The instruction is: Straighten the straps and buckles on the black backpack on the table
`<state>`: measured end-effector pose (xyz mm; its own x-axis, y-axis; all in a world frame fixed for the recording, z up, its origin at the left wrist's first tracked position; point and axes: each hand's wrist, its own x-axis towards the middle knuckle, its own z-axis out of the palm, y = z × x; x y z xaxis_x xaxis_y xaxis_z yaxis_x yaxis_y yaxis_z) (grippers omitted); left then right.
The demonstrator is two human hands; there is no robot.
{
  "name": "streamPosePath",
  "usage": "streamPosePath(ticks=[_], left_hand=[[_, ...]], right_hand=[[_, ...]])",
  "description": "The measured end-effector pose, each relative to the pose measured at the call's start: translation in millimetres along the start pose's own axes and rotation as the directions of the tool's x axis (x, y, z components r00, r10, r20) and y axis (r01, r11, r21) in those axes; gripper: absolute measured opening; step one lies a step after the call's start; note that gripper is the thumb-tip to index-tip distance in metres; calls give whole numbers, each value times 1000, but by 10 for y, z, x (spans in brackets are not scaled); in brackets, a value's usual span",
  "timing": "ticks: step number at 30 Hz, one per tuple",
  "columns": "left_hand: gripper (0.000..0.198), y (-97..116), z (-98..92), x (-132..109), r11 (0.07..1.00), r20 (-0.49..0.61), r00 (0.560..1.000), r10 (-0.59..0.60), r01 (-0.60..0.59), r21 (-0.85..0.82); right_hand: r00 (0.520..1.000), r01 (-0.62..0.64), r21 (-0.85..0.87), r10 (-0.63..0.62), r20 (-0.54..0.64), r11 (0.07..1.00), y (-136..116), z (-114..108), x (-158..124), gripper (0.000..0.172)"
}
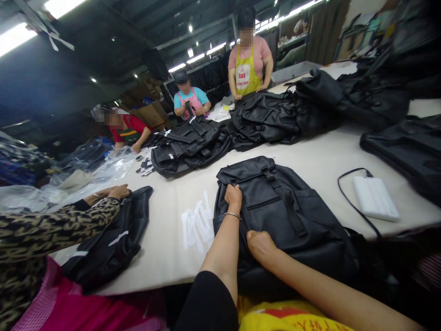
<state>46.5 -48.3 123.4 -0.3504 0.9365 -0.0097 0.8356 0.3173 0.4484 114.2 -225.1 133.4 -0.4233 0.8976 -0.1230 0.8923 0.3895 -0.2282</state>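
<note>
Long pale worktop (165, 257), cream-coloured, running off at a slant through a dim workshop. Black backpack (265, 204) lies front side up on its near edge, right before the wearer. Left hand (234, 195): grip clamped on the backpack near the flap's left end. Right hand (261, 246): fingers curled against the lower front; can't tell whether that grip pinches any fabric. White strips (197, 223) sit on the worktop just left of the backpack; white box (375, 197) with a black cable (339, 177) to its right. More black bags (272, 115) heaped along the far side. At left, a co-worker's patterned sleeve (86, 218) reaches over another dark bag (129, 220). Clear plastic (120, 165) beyond that. Three people across the worktop, aprons yellow (248, 69), pink (193, 101) and green-striped (129, 134). Tube lights (64, 5) overhead, cardboard box (151, 113) in back, background dark and partly blurred.
</note>
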Motion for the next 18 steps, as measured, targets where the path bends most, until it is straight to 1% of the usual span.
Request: streamPosePath(ticks=[2,3,4,5,6,7,8,9,10,11,13,14,16,17,18], left_hand=[[44,17,-76,-51,1000,-42,999,9,-9,-2],[46,12,-115,-80,1000,-62,998,31,-31,-1],[49,-4,-149,-118,996,-85,993,85,-85,5],[51,-33,-174,-168,984,-106,979,176,-175,19],[52,-73,-187,-231,956,-118,948,294,-291,43],[54,-124,-188,-308,907,-114,900,421,-415,74],[55,-181,-177,-392,844,-85,840,536,-527,102],[55,-240,-159,-477,783,-35,786,617,-610,121],[55,-298,-137,-557,743,27,751,660,-657,125],[54,-349,-116,-623,721,86,731,677,-682,123],[53,-429,-98,-701,716,160,722,673,-690,106],[55,-459,-107,-712,722,173,725,667,-686,95],[56,-505,-165,-705,738,170,736,655,-672,63],[55,-522,-210,-703,748,165,743,649,-662,41],[52,-533,-259,-710,758,160,751,641,-651,18]], right_hand=[[1000,-4,6,4,3,1000,133,-157,-133,19],[1000,-4,9,4,-29,1000,246,-241,-217,19],[997,-8,6,8,-79,1000,389,-316,-305,22],[988,-30,-10,28,-153,1000,555,-369,-387,27],[970,-85,-44,72,-231,995,733,-393,-459,32],[953,-145,-85,116,-278,986,909,-384,-514,36],[943,-198,-117,156,-293,973,1070,-345,-552,39],[944,-225,-137,181,-276,965,1206,-284,-574,41],[948,-238,-147,196,-251,960,1308,-213,-583,43],[952,-241,-147,204,-229,959,1376,-145,-585,45],[952,-235,-115,204,-228,965,1431,-65,-599,48],[942,-242,-78,215,-258,967,1439,-65,-625,48],[897,-285,31,278,-343,958,1462,-138,-738,47],[867,-326,83,333,-370,942,1485,-197,-824,46],[841,-377,121,394,-370,918,1516,-259,-922,45]])
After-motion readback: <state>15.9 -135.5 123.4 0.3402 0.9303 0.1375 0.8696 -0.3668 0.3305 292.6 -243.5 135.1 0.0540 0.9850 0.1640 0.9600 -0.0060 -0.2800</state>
